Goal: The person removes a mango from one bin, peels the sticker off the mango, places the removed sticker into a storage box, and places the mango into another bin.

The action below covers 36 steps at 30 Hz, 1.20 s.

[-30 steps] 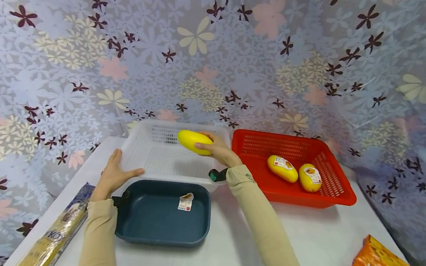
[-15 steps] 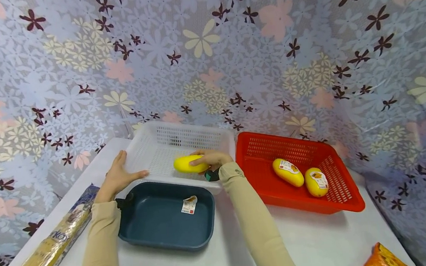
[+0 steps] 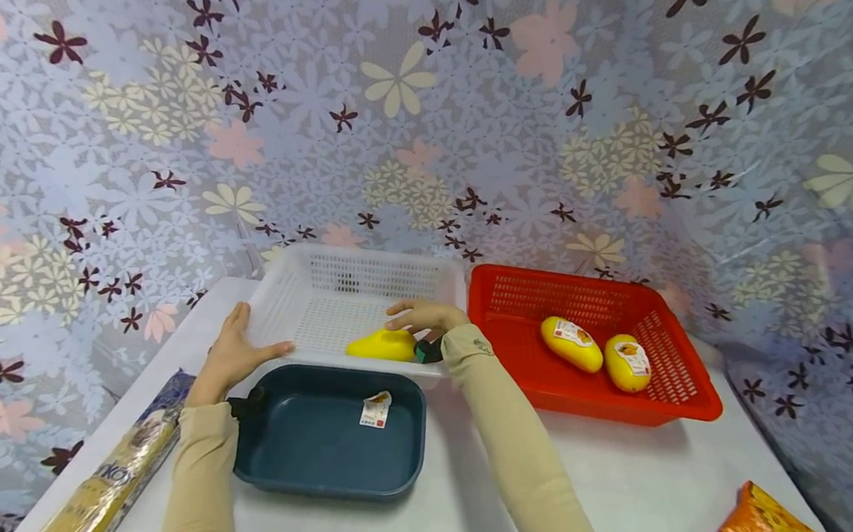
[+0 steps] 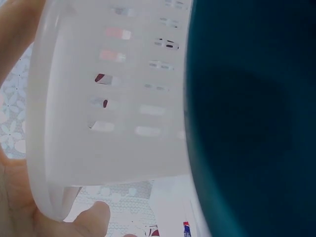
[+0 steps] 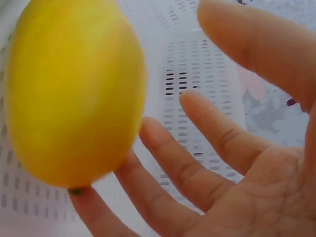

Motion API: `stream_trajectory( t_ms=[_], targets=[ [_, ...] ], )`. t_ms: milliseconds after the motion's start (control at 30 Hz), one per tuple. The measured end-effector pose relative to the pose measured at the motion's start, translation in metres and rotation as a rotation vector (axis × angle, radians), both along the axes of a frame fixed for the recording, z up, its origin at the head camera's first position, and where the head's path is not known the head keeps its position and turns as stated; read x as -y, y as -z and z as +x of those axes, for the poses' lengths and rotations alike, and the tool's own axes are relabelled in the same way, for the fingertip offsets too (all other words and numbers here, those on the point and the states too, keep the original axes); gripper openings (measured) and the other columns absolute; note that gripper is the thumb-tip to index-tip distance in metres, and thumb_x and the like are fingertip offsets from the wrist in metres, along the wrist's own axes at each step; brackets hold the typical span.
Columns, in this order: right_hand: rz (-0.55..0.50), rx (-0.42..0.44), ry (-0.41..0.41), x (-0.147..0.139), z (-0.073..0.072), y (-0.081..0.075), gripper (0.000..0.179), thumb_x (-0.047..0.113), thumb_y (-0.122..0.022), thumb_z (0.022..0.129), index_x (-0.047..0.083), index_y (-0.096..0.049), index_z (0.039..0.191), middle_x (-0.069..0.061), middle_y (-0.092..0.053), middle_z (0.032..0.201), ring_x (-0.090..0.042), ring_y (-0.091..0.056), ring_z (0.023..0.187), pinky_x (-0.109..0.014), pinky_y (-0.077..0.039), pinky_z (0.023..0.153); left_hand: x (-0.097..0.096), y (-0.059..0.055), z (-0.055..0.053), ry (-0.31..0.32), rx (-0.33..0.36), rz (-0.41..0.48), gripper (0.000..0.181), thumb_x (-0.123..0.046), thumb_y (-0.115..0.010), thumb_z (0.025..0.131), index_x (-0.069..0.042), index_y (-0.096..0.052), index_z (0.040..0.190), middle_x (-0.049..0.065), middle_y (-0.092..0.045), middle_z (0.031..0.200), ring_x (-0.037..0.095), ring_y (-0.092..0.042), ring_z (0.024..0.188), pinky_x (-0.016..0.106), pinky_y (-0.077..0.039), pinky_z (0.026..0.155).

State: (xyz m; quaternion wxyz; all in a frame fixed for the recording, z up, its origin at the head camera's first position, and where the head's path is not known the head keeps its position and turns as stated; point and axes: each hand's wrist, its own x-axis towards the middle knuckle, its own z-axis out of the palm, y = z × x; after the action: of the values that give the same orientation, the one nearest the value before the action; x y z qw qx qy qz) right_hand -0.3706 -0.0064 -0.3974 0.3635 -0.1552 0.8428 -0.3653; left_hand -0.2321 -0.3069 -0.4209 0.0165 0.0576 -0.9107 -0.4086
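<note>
A yellow mango [image 3: 382, 346] lies in the near part of a white plastic basket [image 3: 301, 313], beside its near wall. Close over it is my right hand [image 3: 429, 316]; in the right wrist view the fingers spread loosely, thumb [image 5: 256, 44] well away from the fruit, while some fingertips still touch or nearly touch the mango [image 5: 76, 94]. My left hand [image 3: 231, 356] rests at the basket's near left corner, fingers straight and thumb stretched along the rim. In the left wrist view the basket rim [image 4: 42, 123] lies against that hand.
A dark blue tray [image 3: 328, 449] with a loose sticker [image 3: 375, 409] stands in front. To the right, a red basket [image 3: 510, 368] holds two labelled mangoes [image 3: 571, 344]. A long pasta packet [image 3: 106, 492] lies left, an orange packet [image 3: 762, 515] at the near right.
My right hand has lowered the mango into the white basket and let go, its thumb lifting off. My left hand has stayed at the basket's corner.
</note>
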Motion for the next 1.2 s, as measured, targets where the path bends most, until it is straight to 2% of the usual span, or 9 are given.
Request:
stream_trajectory(
  t_ms=[133, 300, 433, 567, 733, 933, 1067, 1200],
  targets=[
    [-0.051, -0.002, 0.015, -0.006, 0.002, -0.005, 0.060, 0.033, -0.062, 0.093, 0.015, -0.041, 0.147, -0.011, -0.043, 0.151, -0.033, -0.045, 0.136, -0.050, -0.039, 0.110, -0.001, 0.000, -0.004, 0.015, -0.001, -0.006, 0.123, -0.051, -0.075, 0.079, 0.004, 0.008, 0.151, 0.028, 0.010, 0.159, 0.051, 0.000, 0.146, 0.066, -0.015, 0.113],
    [-0.108, -0.024, -0.008, -0.015, 0.006, -0.015, 0.058, 0.029, -0.061, 0.095, 0.014, -0.041, 0.146, -0.013, -0.044, 0.149, -0.033, -0.048, 0.132, -0.049, -0.043, 0.107, -0.004, -0.001, -0.009, 0.022, 0.007, -0.019, 0.124, -0.053, -0.074, 0.079, 0.004, 0.009, 0.151, 0.029, 0.010, 0.159, 0.053, -0.002, 0.145, 0.067, -0.016, 0.113],
    [-0.128, -0.117, -0.041, -0.026, 0.016, -0.024, 0.055, 0.028, -0.061, 0.094, 0.014, -0.044, 0.144, -0.015, -0.045, 0.148, -0.032, -0.051, 0.128, -0.049, -0.045, 0.105, -0.006, -0.002, -0.013, 0.040, 0.013, -0.024, 0.124, -0.053, -0.073, 0.079, 0.004, 0.009, 0.151, 0.030, 0.010, 0.158, 0.054, -0.001, 0.144, 0.068, -0.015, 0.112],
    [-0.188, -0.232, -0.066, -0.039, 0.032, -0.030, 0.053, 0.023, -0.061, 0.094, 0.011, -0.045, 0.143, -0.017, -0.048, 0.145, -0.033, -0.053, 0.125, -0.048, -0.047, 0.102, -0.007, -0.002, -0.011, 0.049, 0.026, -0.038, 0.122, -0.055, -0.071, 0.080, 0.003, 0.009, 0.152, 0.029, 0.011, 0.159, 0.055, 0.001, 0.144, 0.070, -0.015, 0.110],
    [-0.299, -0.360, -0.046, -0.062, 0.064, -0.034, 0.051, 0.019, -0.063, 0.094, 0.009, -0.048, 0.141, -0.016, -0.051, 0.141, -0.033, -0.054, 0.124, -0.042, -0.049, 0.101, -0.010, 0.000, 0.003, -0.007, -0.009, -0.102, 0.116, -0.059, -0.066, 0.083, 0.005, 0.000, 0.153, 0.033, 0.004, 0.157, 0.061, 0.000, 0.140, 0.076, -0.016, 0.104],
    [-0.331, -0.497, 0.004, -0.096, 0.107, -0.034, 0.048, 0.017, -0.067, 0.090, 0.009, -0.053, 0.136, -0.014, -0.056, 0.136, -0.033, -0.055, 0.123, -0.040, -0.052, 0.096, -0.027, -0.001, 0.030, -0.130, -0.150, -0.295, 0.098, -0.054, -0.061, 0.089, 0.017, -0.023, 0.145, 0.047, -0.020, 0.145, 0.071, -0.023, 0.125, 0.076, -0.027, 0.097],
    [-0.357, -0.516, 0.070, -0.119, 0.134, -0.025, 0.048, 0.017, -0.069, 0.089, 0.011, -0.054, 0.135, -0.013, -0.056, 0.136, -0.034, -0.056, 0.121, -0.045, -0.051, 0.096, -0.037, -0.004, 0.041, -0.179, -0.216, -0.392, 0.083, -0.039, -0.064, 0.092, 0.021, -0.032, 0.138, 0.049, -0.032, 0.136, 0.070, -0.032, 0.117, 0.074, -0.033, 0.091],
    [-0.401, -0.525, 0.154, -0.142, 0.157, -0.015, 0.048, 0.016, -0.070, 0.089, 0.011, -0.054, 0.134, -0.016, -0.056, 0.135, -0.033, -0.055, 0.123, -0.052, -0.046, 0.101, -0.044, -0.012, 0.044, -0.172, -0.253, -0.423, 0.074, -0.028, -0.068, 0.090, 0.021, -0.037, 0.136, 0.046, -0.041, 0.130, 0.067, -0.038, 0.113, 0.072, -0.036, 0.088]
  ],
)
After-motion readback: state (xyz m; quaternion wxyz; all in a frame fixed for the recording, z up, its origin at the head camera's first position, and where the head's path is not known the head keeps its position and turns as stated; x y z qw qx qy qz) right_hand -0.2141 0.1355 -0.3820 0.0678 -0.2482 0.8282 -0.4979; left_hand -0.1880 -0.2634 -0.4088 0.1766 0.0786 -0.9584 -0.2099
